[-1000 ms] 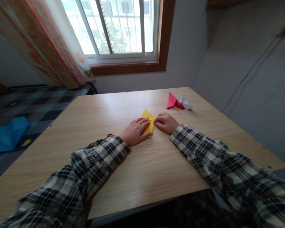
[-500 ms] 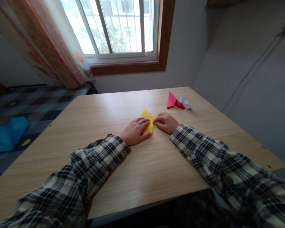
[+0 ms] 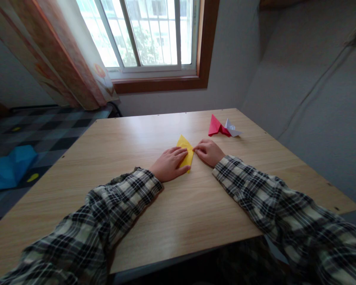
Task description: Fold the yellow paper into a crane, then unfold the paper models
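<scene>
A folded piece of yellow paper lies on the wooden table with a point toward the window. My left hand rests flat across its left and middle part, fingers stretched out, covering much of it. At the paper's right corner, the thumb and fingertips of my right hand are pinched together. The paper between those fingertips is too small to see clearly.
A red folded paper and a white folded paper stand side by side toward the back right of the table. Left of the table, a blue folded paper sits on a checked cloth.
My right fingertips have shifted slightly away along the yellow paper's right edge to its corner. My left hand stays almost still on the paper.
</scene>
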The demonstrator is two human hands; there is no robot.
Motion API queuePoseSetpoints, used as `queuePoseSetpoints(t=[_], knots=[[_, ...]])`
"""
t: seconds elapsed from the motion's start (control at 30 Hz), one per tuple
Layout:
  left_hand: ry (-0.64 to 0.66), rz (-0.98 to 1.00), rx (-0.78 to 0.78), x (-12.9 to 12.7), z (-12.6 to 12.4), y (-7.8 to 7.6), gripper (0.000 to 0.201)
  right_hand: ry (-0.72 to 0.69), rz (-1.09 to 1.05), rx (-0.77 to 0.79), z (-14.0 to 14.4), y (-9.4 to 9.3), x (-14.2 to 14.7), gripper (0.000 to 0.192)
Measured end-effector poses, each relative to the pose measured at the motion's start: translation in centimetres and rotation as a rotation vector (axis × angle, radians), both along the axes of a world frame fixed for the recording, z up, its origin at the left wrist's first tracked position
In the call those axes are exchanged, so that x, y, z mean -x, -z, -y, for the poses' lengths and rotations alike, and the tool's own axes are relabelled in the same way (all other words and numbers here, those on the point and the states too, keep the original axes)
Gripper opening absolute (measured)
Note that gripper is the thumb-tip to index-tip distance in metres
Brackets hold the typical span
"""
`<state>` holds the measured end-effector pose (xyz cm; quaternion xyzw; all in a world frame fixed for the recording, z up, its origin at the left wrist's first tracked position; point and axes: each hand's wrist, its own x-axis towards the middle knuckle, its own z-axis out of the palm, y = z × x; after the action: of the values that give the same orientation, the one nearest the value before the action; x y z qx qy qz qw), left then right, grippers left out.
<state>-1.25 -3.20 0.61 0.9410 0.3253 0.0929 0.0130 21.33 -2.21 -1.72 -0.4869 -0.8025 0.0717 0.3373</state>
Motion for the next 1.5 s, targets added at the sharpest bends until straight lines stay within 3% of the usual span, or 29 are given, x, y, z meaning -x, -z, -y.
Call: queuePoseSetpoints(t=[0.43,0.77,1.5], knots=[[-0.009,-0.003,-0.007,-0.06,0.15,-0.08,0.063,-0.022,-0.012,-0.031,0.08,-0.04,-0.02,0.017],[-0.027,-0.004,-0.008,0.02,-0.06,0.33,0.059,-0.145,-0.028,-0.071,0.28,0.09,0.00,0.030],[-0.168,-0.003,-0.045,0.13,-0.04,0.73,0.051,-0.357,-0.060,-0.082,0.72,-0.26,0.20,0.034]])
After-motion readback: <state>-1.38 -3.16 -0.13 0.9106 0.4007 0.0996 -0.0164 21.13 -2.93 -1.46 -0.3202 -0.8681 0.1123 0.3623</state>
